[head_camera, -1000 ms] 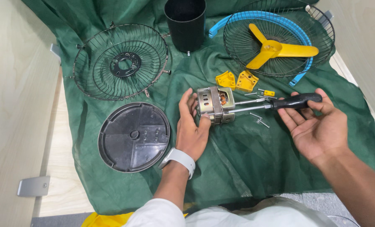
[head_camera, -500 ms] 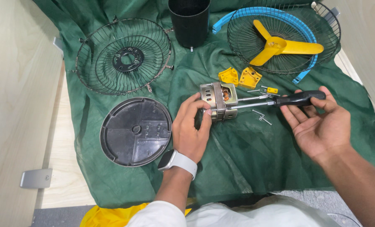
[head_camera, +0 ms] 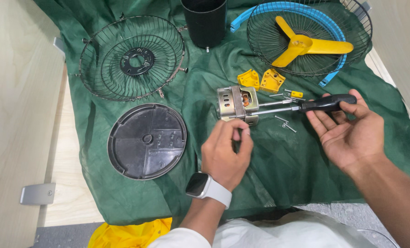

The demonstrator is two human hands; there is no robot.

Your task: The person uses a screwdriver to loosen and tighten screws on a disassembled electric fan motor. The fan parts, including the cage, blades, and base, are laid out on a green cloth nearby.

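Loosely, the right hand [head_camera: 352,133] cradles the black handle of a screwdriver [head_camera: 326,104] across open fingers, its steel shaft lying level into the fan motor [head_camera: 237,104], probably to reach a screw. Just near of that boxy metal motor, the left hand [head_camera: 225,154] hovers with fingertips pinched together; whether they hold anything I cannot tell. Loose screws [head_camera: 285,124] lie beside it on the soft green cloth [head_camera: 283,174].
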